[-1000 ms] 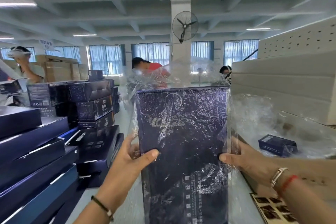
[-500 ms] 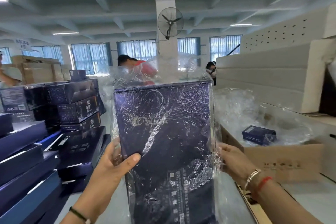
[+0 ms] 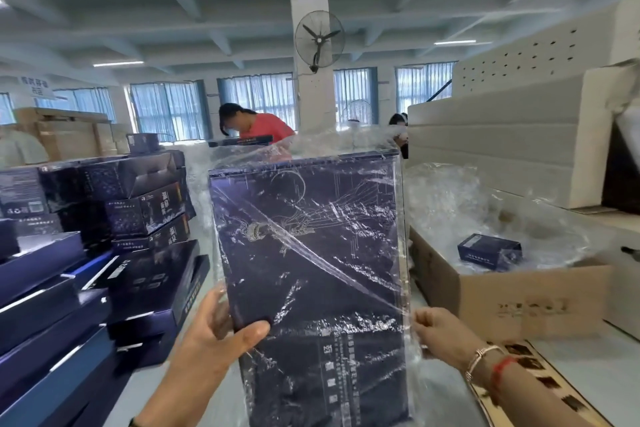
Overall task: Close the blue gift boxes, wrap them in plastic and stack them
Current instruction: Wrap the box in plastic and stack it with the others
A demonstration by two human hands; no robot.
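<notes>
A tall dark blue gift box (image 3: 311, 270) stands upright in front of me inside a clear plastic bag (image 3: 304, 149) whose open top bunches above it. My left hand (image 3: 221, 333) grips the box's left edge, thumb across the front. My right hand (image 3: 440, 333) pinches the plastic at the box's right edge. Stacks of blue gift boxes (image 3: 69, 305) fill the left side.
A cardboard carton (image 3: 519, 302) at the right holds crumpled plastic and a small blue box (image 3: 490, 251). White foam slabs (image 3: 502, 156) are piled behind it. A person in a red shirt (image 3: 263, 126) works beyond the box. A patterned sheet (image 3: 554, 385) lies at the lower right.
The view swung a little and the box now sits more central and tilted. My right hand has shifted from the box's side to pinching the plastic at its edge.
</notes>
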